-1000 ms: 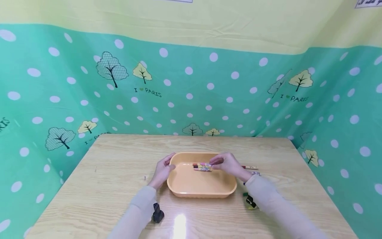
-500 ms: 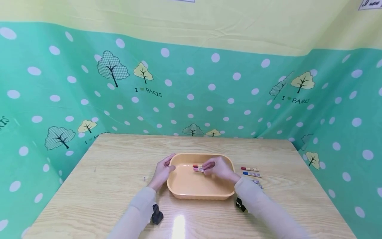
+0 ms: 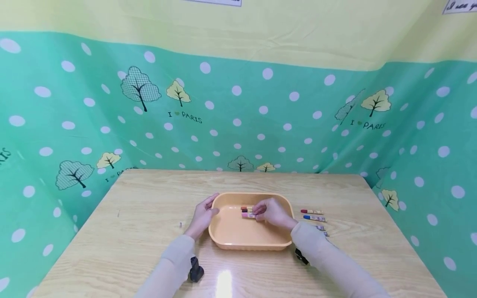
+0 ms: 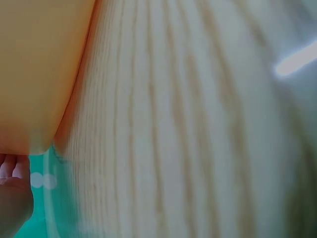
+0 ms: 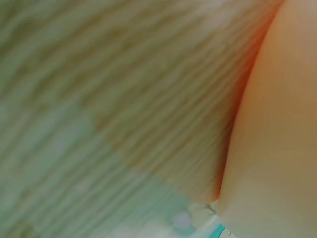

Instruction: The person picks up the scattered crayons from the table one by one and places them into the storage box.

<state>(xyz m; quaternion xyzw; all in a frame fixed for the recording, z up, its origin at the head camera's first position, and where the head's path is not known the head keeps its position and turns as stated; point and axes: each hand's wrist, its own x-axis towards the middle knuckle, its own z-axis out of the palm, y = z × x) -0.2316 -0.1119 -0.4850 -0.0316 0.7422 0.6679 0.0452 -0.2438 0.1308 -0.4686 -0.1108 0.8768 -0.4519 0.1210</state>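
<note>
My left hand [image 3: 203, 216] holds the left rim of a peach plastic tray [image 3: 246, 244], thumb over the edge. In the left wrist view, some of the left fingers [image 4: 17, 168] show against the tray wall [image 4: 39, 74]. Inside the tray, my right hand [image 3: 273, 212] pinches a pink crayon [image 3: 247, 215] near its right end. Just behind it lie an orange crayon [image 3: 244, 208] and a black crayon [image 3: 244, 211], partly covered by the right fingers. The right wrist view shows only the tray's outer wall [image 5: 277, 124] and the table, with no hand.
Right of the tray lie a dark red crayon [image 3: 312, 212], a blue crayon [image 3: 314, 218] and more crayons [image 3: 321, 227] partly behind the right sleeve. A black wrist device [image 3: 196, 270] hangs below the left sleeve. A polka-dot curtain [image 3: 223, 136] stands behind the wooden table [image 3: 156, 198].
The right hand has shifted left and lower inside the tray, uncovering crayons on the table. The pink crayon now lies slightly nearer the front. The left hand stays on the rim.
</note>
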